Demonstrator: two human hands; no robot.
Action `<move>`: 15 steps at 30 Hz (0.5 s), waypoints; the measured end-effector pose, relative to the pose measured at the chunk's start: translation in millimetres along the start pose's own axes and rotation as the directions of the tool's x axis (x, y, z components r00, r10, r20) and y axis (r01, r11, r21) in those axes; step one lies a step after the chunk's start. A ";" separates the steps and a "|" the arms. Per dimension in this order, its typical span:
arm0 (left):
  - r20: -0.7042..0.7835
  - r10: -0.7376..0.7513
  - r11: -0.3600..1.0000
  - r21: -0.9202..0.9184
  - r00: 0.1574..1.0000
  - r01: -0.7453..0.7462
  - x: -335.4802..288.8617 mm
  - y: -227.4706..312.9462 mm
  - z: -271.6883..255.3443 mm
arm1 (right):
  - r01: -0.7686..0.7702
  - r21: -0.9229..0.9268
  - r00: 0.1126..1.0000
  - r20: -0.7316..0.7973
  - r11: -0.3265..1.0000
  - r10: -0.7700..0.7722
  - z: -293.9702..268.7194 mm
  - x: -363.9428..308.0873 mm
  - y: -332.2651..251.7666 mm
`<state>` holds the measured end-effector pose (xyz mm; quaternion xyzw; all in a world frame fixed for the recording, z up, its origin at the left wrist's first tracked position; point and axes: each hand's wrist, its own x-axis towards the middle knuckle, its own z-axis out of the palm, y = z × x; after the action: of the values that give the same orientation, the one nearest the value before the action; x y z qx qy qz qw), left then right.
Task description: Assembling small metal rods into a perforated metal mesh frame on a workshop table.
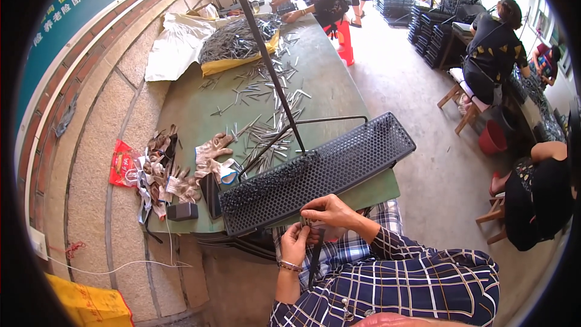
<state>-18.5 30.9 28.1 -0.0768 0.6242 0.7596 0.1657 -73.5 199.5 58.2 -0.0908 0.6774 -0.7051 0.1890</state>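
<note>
Over my lap, just off the near edge of a black perforated metal tray (363,156), my two hands meet. My left hand (293,246) is closed, its fingers pinched round something small that I cannot make out. From above, my right hand (334,212) brings thumb and fingers together at the same spot, and what they hold is hidden. A dark strip (314,261) hangs beside my left hand; whether it is gripped is unclear. Many small glossy black pieces (275,180) lie heaped on the tray's left half. The tray rests tilted on the table's near end.
Loose metal pins (269,145) scatter over the green table (339,94), with a big pile (233,42) on sacking behind. Work gloves (212,148), a dark box (182,211) and a phone-like slab (210,195) lie left. A dark pole (266,54) rises midtable. Co-workers sit beyond and right.
</note>
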 end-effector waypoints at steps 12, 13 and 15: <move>-0.020 -0.024 1.000 -0.006 1.000 0.024 -5.1 -0.4 2.4 | 0.023 -0.028 1.000 0.011 0.999 -0.023 1.7 -1.3 9.2; -0.016 -0.026 1.000 -0.002 1.000 0.026 -5.1 -0.6 2.9 | 0.027 -0.014 1.000 0.005 1.000 -0.027 1.9 -1.7 9.3; -0.025 -0.004 1.000 -0.003 1.000 0.004 -4.9 -1.1 3.9 | 0.032 0.004 0.999 -0.007 0.999 -0.032 2.1 -2.5 8.8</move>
<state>-13.2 34.0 29.5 -0.0879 0.6249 0.7592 0.1590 -69.2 198.5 50.0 -0.0991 0.6751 -0.7096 0.1755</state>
